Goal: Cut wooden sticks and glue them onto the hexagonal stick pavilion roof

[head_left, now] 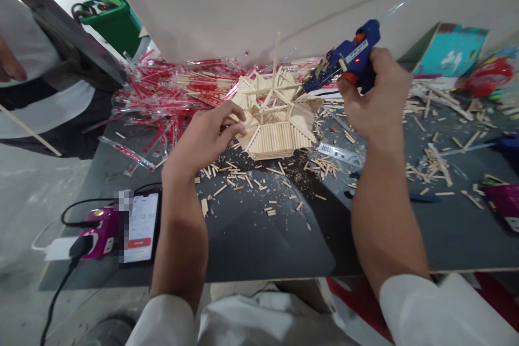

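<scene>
A blue hot glue gun (357, 57) is gripped in my right hand (379, 89), its nozzle angled down and left to the upper part of a stick model (272, 138). The model is built of pale wooden sticks, with sloped, roof-like panels and one thin stick standing upright on top. A small red light glows on the gun's side. Beside the model's left edge, my left hand (211, 132) has its fingers loosely bent, thumb and forefinger apart. Whether its fingertips touch the panel I cannot tell.
Cut stick pieces (243, 175) litter the dark table (259, 248). Red-and-clear wrapped chopsticks (166, 94) are heaped at the back left. A metal ruler (340, 154) lies right of the model. A phone (141, 227) and purple power strip (99, 232) sit front left. Another person (44, 81) stands at left.
</scene>
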Motion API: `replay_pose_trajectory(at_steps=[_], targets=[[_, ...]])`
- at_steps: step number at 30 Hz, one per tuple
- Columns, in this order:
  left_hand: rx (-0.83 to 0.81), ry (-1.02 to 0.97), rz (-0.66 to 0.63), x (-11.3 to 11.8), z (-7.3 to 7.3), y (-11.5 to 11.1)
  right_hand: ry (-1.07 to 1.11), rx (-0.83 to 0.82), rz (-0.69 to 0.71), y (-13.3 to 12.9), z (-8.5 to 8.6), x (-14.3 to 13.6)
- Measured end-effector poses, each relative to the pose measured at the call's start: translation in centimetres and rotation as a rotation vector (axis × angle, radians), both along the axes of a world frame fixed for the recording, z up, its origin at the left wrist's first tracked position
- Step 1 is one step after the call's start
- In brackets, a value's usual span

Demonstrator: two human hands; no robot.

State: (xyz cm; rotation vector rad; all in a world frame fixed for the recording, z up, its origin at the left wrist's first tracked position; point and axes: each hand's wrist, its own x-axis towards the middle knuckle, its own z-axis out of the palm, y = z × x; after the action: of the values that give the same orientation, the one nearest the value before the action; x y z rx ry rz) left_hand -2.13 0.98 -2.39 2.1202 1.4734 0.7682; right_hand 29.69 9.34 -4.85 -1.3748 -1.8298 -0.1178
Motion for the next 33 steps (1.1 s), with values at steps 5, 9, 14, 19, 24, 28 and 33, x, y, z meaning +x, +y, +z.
replay_pose_trajectory(at_steps=[5, 9, 14, 19, 24, 28, 33], targets=[[0.0, 0.022, -0.006, -0.06, -0.02, 0.02, 0.002, -0.019, -0.023, -0.21, 0.23, -0.29], [-0.001, 0.035, -0.007, -0.1, -0.1, 0.05, 0.009, -0.033, -0.013, 0.02, -0.04, -0.12], [0.006, 0.049, -0.012, -0.04, -0.02, 0.04, -0.005, -0.029, -0.032, 0.04, -0.09, -0.04], [0.013, 0.055, -0.004, 0.04, 0.07, -0.01, 0.007, -0.009, -0.011, 0.02, -0.04, -0.13], [0.026, 0.067, -0.001, 0.1, 0.08, -0.07, 0.002, 0.004, -0.016, -0.13, 0.07, -0.24], [0.03, 0.07, 0.0, 0.12, 0.14, -0.08, 0.008, -0.018, -0.018, -0.23, 0.15, -0.33], [0.029, 0.078, -0.006, 0.14, 0.22, -0.07, 0.009, -0.017, -0.013, -0.28, 0.16, -0.38]])
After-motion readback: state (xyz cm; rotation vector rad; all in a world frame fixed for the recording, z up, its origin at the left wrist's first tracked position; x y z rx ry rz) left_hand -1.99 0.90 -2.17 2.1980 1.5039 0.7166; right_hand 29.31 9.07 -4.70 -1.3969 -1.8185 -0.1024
